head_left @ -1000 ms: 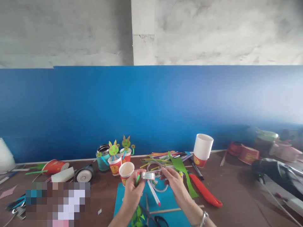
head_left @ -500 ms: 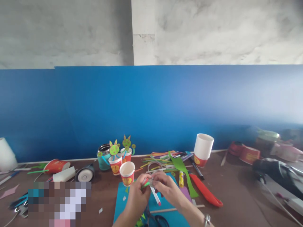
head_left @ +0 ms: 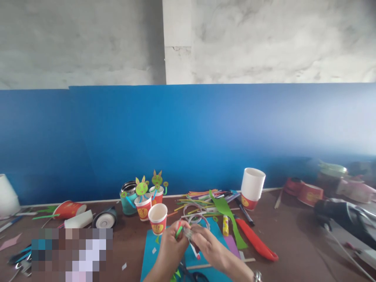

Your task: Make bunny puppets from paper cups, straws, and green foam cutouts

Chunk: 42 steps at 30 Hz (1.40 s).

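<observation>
My left hand is closed on a thin green stick-like piece with a bit of red by it; its kind is unclear. Pressed close to it, my right hand pinches a clear, shiny strip that looks like clear tape. Just behind the right fingers shows a pale ring-like loop. Under both hands lies a blue sheet. A white marker with a red tip shows below the fingers, and dark-handled scissors lie nearer me, partly hidden.
Paper cups, two with green animal figures, stand at the back left by a teal flask. Behind my hands lie many coloured sticks. To the right are a green paper strip, a glue stick, a red knife-like tool and stacked cups.
Both hands have turned slightly and stay together. The green piece now points more upward. More of the clear strip and a pale loop behind my right hand show. The view has tilted up slightly.
</observation>
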Available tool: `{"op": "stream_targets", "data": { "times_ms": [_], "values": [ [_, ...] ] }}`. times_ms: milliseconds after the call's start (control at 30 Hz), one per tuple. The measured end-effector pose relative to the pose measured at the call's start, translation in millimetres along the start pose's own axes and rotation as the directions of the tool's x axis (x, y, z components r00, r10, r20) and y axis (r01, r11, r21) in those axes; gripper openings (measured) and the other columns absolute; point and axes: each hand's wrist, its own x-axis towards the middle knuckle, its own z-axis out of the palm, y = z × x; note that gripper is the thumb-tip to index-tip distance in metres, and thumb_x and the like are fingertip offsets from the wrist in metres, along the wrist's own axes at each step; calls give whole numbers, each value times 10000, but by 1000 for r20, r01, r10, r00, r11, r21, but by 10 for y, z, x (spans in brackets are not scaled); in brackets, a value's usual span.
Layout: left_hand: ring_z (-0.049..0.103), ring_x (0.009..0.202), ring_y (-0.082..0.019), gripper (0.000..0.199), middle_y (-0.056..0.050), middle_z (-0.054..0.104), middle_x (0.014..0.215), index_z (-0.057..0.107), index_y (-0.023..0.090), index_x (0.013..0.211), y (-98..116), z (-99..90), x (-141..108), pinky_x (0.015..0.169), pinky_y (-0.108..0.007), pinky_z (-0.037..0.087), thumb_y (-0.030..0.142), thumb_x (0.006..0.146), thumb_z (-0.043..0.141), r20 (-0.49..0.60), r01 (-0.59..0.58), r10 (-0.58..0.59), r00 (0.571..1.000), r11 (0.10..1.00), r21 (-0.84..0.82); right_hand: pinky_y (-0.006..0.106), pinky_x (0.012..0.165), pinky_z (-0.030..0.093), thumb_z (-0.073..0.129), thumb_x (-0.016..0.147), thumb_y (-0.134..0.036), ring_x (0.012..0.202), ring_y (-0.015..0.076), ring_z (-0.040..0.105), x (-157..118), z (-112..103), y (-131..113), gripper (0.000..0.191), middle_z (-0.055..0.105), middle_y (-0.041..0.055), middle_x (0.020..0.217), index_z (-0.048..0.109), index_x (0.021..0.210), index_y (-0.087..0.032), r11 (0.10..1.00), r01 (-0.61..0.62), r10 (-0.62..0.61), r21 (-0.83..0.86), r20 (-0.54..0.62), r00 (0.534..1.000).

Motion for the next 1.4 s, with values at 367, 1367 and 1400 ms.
{"op": "stream_targets", "data": {
  "times_ms": [367,1367,1400],
  "values": [
    [378,406,-65,142,45,553,508,576,168,755,-15,20,35,430,-169,269,260,667,640,26,137,-135,991,960,-246,233,484,329,438,812,-326,491,108,383,38,-71,-54,261,423,-33,538,543,613,-194,987,-131,126,92,53,991],
    [567,516,-124,97,39,614,564,607,182,743,60,-3,-51,509,-190,422,152,696,528,55,-104,100,994,990,93,270,620,394,496,760,-468,662,143,451,-29,-33,-190,320,466,-5,700,449,586,-202,979,-178,169,102,90,982],
    [571,511,-126,94,40,615,557,604,183,740,59,6,-52,507,-192,426,152,695,528,52,-104,100,994,990,93,272,628,393,502,761,-482,671,149,454,-27,-29,-175,321,461,-8,678,455,603,-206,980,-175,168,97,76,983]
  ]
}}
